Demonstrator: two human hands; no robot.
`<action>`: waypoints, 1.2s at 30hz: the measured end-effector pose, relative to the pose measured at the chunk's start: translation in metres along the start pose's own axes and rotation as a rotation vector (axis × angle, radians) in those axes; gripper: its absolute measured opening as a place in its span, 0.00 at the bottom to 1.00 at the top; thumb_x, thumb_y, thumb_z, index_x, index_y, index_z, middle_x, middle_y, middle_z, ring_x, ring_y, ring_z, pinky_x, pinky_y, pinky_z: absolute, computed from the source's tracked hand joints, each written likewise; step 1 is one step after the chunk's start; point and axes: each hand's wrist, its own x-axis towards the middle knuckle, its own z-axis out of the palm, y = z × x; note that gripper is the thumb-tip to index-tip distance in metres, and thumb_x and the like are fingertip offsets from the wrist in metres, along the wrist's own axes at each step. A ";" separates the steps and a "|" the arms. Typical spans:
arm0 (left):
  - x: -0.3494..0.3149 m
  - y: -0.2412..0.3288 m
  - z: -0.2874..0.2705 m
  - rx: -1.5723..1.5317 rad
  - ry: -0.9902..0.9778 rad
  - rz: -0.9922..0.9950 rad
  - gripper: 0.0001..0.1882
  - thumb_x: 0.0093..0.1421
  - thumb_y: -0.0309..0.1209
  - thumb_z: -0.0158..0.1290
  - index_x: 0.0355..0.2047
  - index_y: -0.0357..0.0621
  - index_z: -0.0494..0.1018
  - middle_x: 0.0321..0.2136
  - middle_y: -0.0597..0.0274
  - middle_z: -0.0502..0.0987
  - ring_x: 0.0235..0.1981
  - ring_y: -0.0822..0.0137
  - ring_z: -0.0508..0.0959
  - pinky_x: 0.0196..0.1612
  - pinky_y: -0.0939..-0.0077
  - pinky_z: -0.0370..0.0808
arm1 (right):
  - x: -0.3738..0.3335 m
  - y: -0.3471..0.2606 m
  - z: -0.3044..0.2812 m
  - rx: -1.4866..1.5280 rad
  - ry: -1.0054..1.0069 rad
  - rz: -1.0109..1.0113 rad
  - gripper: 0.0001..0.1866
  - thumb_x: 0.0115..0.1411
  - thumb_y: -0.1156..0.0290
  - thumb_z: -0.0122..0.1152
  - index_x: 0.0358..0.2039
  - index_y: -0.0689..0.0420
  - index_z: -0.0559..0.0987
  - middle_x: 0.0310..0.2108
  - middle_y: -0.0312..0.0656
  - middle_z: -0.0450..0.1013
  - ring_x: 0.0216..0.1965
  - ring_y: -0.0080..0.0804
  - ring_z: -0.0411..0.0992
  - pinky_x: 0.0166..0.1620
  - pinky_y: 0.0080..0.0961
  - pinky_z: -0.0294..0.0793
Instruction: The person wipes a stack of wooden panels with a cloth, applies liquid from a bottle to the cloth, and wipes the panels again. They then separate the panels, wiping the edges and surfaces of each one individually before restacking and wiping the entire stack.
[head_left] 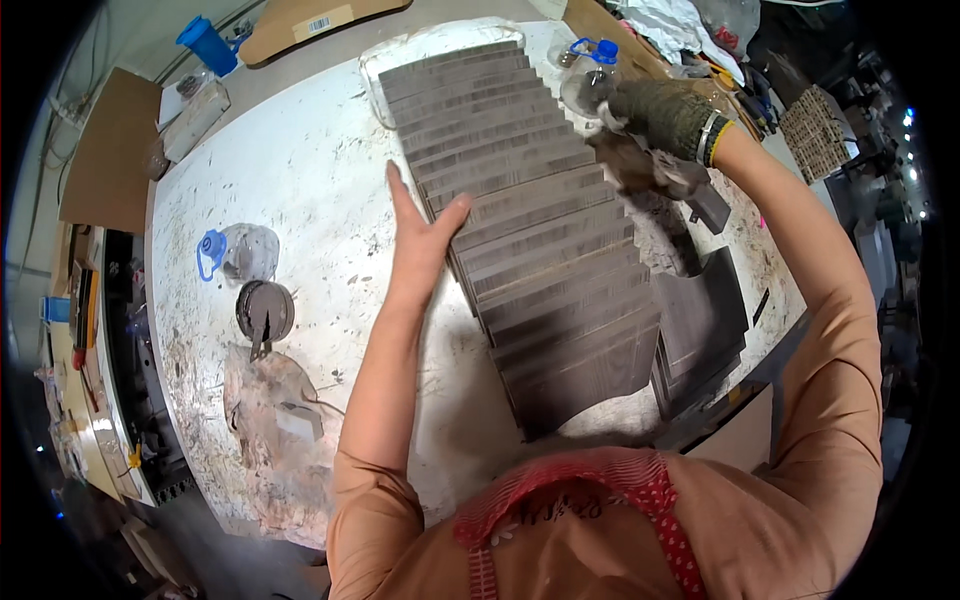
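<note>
At the left edge of the overlapping row of dark grey wood-grain panels (550, 222), the bare left hand (428, 238) presses, thumb and forefinger spread apart, other fingers hard to make out. By the row's far right edge, motion blurs the right hand in its dark olive glove (662, 118) and the crumpled brown cloth (648, 172) beneath; its fingers' grip cannot be told. The panels lie on a stained white tabletop (335, 165); beyond, the cluttered room darkens, cut off by the round rim.

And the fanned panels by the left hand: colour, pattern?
The fanned panels are dark grey-brown with a streaky, wood-grain look; best seen in the head view.
</note>
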 end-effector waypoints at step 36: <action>0.022 -0.030 -0.008 -0.137 -0.074 0.053 0.46 0.55 0.28 0.55 0.67 0.39 0.39 0.61 0.51 0.59 0.61 0.60 0.61 0.62 0.69 0.57 | 0.108 -0.146 0.043 0.313 0.357 -0.434 0.07 0.52 0.70 0.57 0.33 0.56 0.76 0.34 0.45 0.74 0.37 0.40 0.73 0.42 0.37 0.73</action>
